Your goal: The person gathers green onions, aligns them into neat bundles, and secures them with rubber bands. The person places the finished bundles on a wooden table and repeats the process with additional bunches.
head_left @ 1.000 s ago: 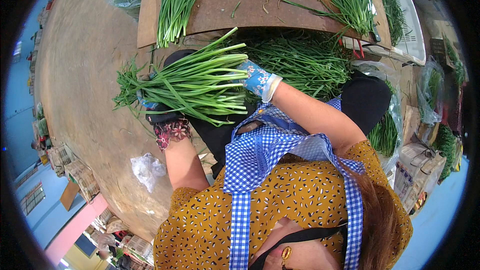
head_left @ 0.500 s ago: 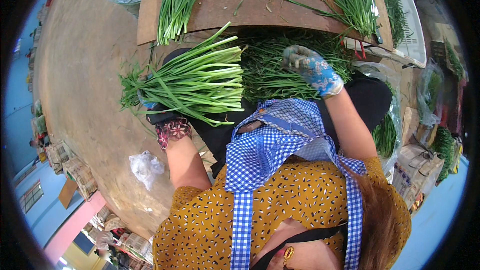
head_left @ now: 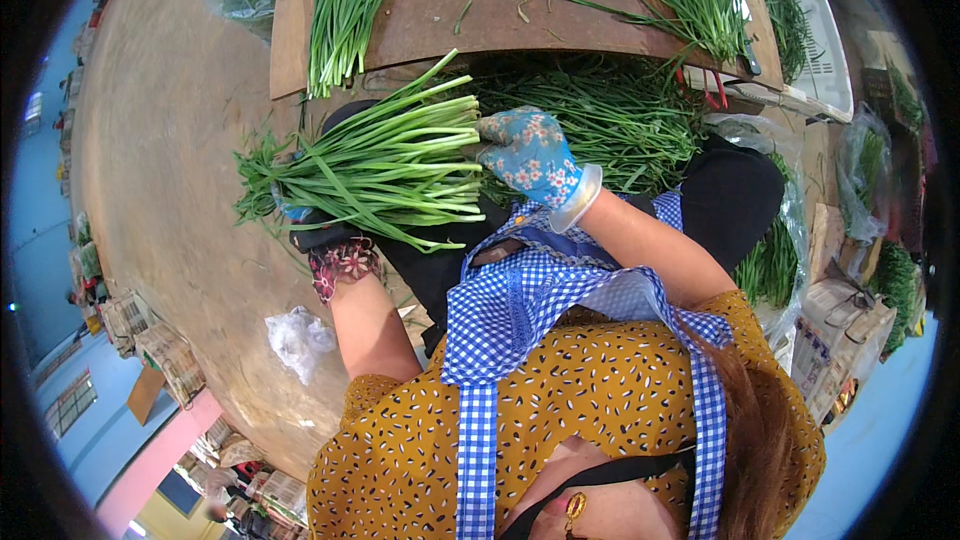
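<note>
My left hand [head_left: 293, 208], in a dark glove with blue showing, is closed round the leafy end of a bunch of garlic chives [head_left: 390, 165]. The bunch lies sideways over my left thigh, its pale stem ends fanned toward the right. At those ends is my right hand [head_left: 530, 155], in a blue flowered glove with grimy fingers. Its fingers are bent together against the stem tips; what they pinch, if anything, is hidden. Below and behind it, a heap of loose garlic chives [head_left: 640, 130] fills the space between my lap and the board.
A brown wooden board [head_left: 480, 10] carries a chive bundle [head_left: 355, 15] at left and another [head_left: 690, 0] at right, near a knife [head_left: 750, 55]. A white crate [head_left: 825, 70] stands at right. Plastic bags of greens flank the board; a crumpled white bag [head_left: 300, 340] lies on the floor.
My right hand has moved left from above the loose heap to the stem ends of the bunch. The left hand keeps its hold, almost unmoved.
</note>
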`<state>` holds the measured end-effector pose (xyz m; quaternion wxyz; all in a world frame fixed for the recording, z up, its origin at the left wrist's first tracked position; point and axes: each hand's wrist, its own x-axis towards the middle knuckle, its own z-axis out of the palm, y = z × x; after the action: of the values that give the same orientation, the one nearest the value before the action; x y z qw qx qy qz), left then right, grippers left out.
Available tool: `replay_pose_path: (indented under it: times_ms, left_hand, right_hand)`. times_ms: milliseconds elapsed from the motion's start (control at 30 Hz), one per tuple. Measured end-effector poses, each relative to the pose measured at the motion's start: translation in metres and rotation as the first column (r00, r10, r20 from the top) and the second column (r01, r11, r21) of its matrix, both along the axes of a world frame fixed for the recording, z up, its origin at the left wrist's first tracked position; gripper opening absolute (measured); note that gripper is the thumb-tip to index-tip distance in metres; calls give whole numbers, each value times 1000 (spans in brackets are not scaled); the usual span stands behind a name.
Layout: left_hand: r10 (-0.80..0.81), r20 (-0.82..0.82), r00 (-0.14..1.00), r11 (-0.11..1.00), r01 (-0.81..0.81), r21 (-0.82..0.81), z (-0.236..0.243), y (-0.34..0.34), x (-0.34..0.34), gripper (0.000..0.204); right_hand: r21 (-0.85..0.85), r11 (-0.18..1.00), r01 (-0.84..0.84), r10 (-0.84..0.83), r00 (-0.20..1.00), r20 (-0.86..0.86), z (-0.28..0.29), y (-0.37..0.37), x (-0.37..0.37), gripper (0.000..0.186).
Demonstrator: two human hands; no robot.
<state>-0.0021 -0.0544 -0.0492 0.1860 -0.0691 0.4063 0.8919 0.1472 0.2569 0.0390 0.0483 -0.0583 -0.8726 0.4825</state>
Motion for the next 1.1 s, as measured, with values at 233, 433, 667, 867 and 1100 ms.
replay_pose_path:
  times_ms: [233, 433, 667, 867, 1100]
  left_hand:
    - [30, -10, 999, 1000, -30, 9, -6, -8, -3, 41]
    - [26, -20, 999, 1000, -26, 8, -7, -7, -11, 41]
    - [-9, -17, 1000, 1000, 9, -7, -4, -6, -7, 41]
    - [23, -38, 999, 999, -24, -27, -21, -23, -6, 40]
    - [19, 3, 1000, 1000, -19, 23, -16, -13, -7, 41]
  right_hand:
    - [382, 880, 283, -317, 948, 28, -26, 116, 43, 13]
    - [584, 808, 76, -282, 921, 270, -37, 146, 54, 47]
    - [221, 975, 3, 11, 998, -64, 2, 6, -15, 31]
    - [-315, 949, 25, 99, 923, 373, -27, 61, 15, 28]
    - [366, 930, -23, 13, 999, 30, -12, 69, 27, 37]
